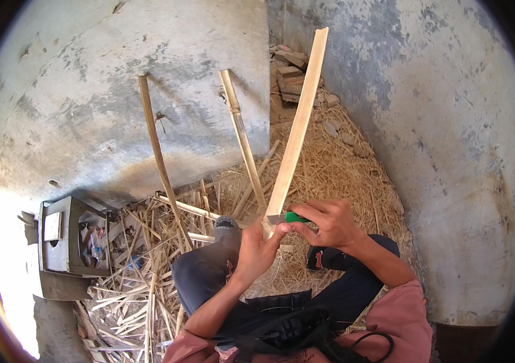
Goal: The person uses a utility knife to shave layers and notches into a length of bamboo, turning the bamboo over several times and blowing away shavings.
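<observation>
A long, pale split bamboo strip (298, 124) slants up and away from me, its near end between my hands. My left hand (256, 249) is closed round that near end, with the thumb up beside the blade. In my right hand (332, 225) is a knife (295, 217) with a green handle, the fingers wrapped round it. Its short grey blade lies across the strip's near end, touching or very close to it. The left fingertips are hidden behind the hand and strip.
A bamboo pole (242, 136) and a brown stick (155, 136) lean on the left wall. Straw-like shavings (348, 175) and split pieces (127, 311) cover the floor around my bent legs (200, 275). A box-like wooden case (67, 239) stands left; bricks (292, 81) lie in the far corner.
</observation>
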`<state>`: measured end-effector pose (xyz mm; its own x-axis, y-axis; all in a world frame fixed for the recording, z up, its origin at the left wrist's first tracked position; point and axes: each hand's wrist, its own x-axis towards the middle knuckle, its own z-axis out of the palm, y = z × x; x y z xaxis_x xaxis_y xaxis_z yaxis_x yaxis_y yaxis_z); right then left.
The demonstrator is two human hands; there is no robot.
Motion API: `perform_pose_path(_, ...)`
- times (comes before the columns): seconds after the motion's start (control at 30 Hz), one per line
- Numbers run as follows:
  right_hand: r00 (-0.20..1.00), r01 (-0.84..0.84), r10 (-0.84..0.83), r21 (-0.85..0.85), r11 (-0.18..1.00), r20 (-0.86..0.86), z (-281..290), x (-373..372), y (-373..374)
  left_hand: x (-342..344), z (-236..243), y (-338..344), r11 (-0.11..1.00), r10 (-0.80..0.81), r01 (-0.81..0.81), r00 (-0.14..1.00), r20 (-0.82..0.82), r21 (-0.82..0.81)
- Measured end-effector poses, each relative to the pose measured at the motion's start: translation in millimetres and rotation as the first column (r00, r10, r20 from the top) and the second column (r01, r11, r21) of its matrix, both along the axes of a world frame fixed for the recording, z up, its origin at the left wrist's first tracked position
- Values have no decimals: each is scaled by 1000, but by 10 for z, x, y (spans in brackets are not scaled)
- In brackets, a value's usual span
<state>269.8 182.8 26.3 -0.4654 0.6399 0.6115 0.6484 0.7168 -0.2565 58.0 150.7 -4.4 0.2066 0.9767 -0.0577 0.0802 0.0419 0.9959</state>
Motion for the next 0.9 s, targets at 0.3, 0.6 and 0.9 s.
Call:
perform_pose_path(0.3,1000,14,-14,-7,1000,10,87,-12,-12,28,1,1,994,32,-34,999,20,99)
perform_pose_path(0.6,999,29,-29,-10,1000,17,61,-26,7,-6,56,3,999,29,-28,999,-26,45)
perform_pose_path(0.9,742,566,-607,-219,795,-283,463,825,535,-6,-8,-121,999,-43,48,980,-192,22)
